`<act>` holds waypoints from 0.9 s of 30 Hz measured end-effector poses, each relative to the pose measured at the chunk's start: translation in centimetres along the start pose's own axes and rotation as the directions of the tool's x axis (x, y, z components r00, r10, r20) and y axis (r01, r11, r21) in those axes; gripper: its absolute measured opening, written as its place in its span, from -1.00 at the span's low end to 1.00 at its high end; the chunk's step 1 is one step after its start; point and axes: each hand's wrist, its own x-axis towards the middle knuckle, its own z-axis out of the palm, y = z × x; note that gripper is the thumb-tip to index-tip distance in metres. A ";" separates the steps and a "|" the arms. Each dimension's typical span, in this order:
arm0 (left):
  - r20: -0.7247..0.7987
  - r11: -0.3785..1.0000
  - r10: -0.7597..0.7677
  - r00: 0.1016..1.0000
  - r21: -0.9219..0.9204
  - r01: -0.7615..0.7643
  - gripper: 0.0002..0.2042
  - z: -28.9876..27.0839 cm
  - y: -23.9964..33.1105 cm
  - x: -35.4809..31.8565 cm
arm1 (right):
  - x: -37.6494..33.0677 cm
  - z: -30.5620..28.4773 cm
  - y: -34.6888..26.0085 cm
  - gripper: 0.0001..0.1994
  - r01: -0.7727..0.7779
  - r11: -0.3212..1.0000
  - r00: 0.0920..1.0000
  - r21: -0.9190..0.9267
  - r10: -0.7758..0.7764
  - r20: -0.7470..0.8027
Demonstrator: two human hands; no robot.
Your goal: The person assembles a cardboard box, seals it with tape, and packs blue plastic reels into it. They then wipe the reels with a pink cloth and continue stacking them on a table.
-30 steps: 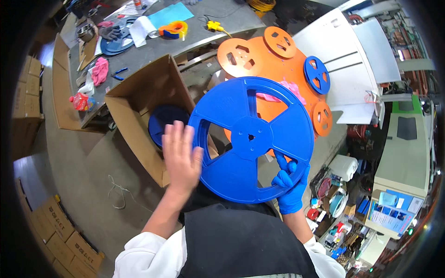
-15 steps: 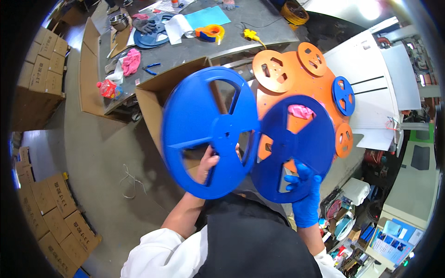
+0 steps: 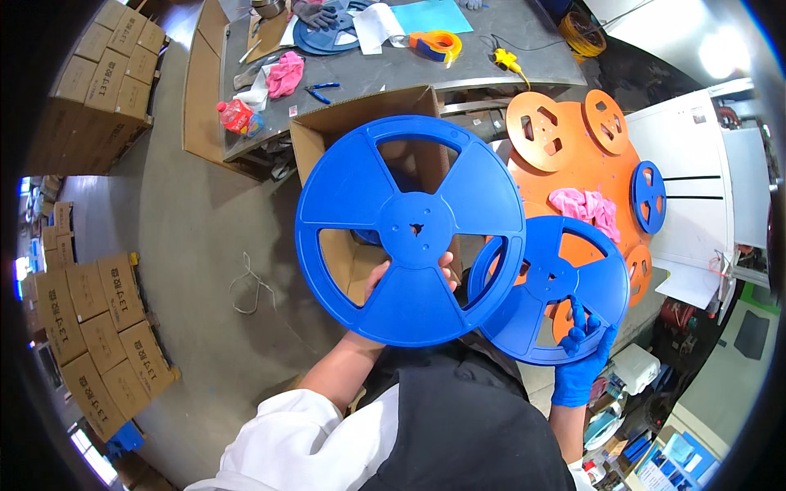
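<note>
Both hands grip reels: left hand (image 3: pixel 385 282) holds the large blue reel (image 3: pixel 409 229), gloved right hand (image 3: pixel 583 360) the smaller blue reel (image 3: pixel 557 288), above the open cardboard box (image 3: pixel 327 135).

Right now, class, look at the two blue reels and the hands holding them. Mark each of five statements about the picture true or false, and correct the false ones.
1. The left hand holds the larger blue reel. True.
2. The right hand is bare. False: it wears a blue glove.
3. The smaller blue reel is in the right hand. True.
4. The open cardboard box lies behind the larger blue reel. True.
5. The pink cloth lies on the floor. False: it lies on the orange reels.
</note>
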 end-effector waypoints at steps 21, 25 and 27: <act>-0.190 0.983 0.175 0.966 0.088 -0.161 -0.36 -26.6 6.5 2.9 | -0.8 -1.6 -1.1 -0.63 0.021 0.992 0.998 0.124 -0.027 0.050; -0.690 0.968 0.249 0.680 0.158 -0.193 -0.36 -26.0 6.0 2.9 | -1.3 -2.5 -1.6 -0.58 -0.016 0.978 0.993 0.208 -0.010 0.121; -0.923 0.968 0.209 0.324 0.242 0.067 -0.37 -26.2 5.9 0.5 | -1.6 -2.9 -1.7 -0.60 -0.043 0.964 0.975 0.264 -0.017 0.222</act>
